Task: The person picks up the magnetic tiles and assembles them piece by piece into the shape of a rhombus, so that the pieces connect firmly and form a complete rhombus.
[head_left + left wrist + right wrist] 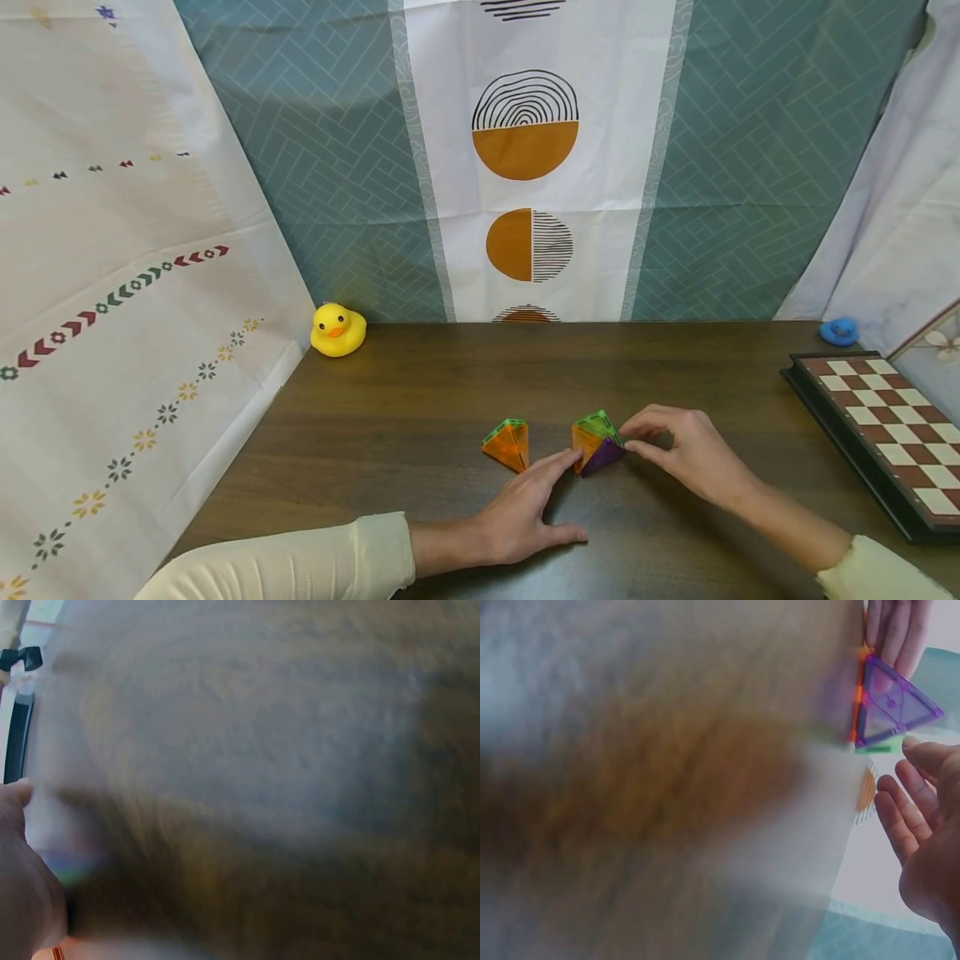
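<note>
A small pyramid of translucent magnetic tiles, with orange, green and purple triangles, stands on the table ahead of me. My left hand reaches to its orange side, fingers extended and fingertips touching it. At its right edge is my right hand, thumb and fingertips beside the corner of the purple triangle. The right wrist view shows that hand's fingers loosely bent and apart from the tile. Left of the pyramid sits a second orange and green tile piece. In the left wrist view only part of the left hand appears.
On the right lies a chessboard with a dark rim. A yellow rubber duck stands at the table's back left corner, a small blue duck at the back right. Cloth hangs behind the brown table.
</note>
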Available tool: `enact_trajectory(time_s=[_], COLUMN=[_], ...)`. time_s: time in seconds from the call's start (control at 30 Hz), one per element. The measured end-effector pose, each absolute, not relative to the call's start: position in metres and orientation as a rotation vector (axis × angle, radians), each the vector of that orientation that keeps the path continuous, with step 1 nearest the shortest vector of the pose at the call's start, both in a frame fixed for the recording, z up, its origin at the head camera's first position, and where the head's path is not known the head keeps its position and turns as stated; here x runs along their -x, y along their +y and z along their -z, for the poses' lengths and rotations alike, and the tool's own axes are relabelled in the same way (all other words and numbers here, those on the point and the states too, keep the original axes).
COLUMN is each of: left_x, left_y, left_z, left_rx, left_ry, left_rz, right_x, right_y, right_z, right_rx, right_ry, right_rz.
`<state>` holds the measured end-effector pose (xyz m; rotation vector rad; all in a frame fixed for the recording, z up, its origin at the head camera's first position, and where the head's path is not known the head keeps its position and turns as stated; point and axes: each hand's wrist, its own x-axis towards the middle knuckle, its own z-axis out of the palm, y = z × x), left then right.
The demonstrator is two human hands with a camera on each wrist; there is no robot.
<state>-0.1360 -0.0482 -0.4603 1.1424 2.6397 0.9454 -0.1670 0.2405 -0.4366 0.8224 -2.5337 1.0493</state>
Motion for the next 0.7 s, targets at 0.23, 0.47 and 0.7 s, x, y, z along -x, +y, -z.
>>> enact_trajectory(time_s=[0.23, 0.47, 0.7], left_x=[0.135, 0.143, 0.152], left_y=[-0.04, -0.028, -0.022], left_z=[0.458, 0.456, 0.459], left_rx=[-1.126, -1.14, -1.099], left_ry=[2.71, 2.734, 2.726], left_rz=[-1.2, -1.437, -1.464], right_x=[0.169, 0.171, 0.173], right_y=[0.252, 0.253, 0.249], right_z=[0.428, 0.432, 0.438], right_rx=[-0.759, -0.728, -0.685], right_ry=[-2.612, -2.717, -2.707], right_rz=[-1.033, -1.218, -1.403])
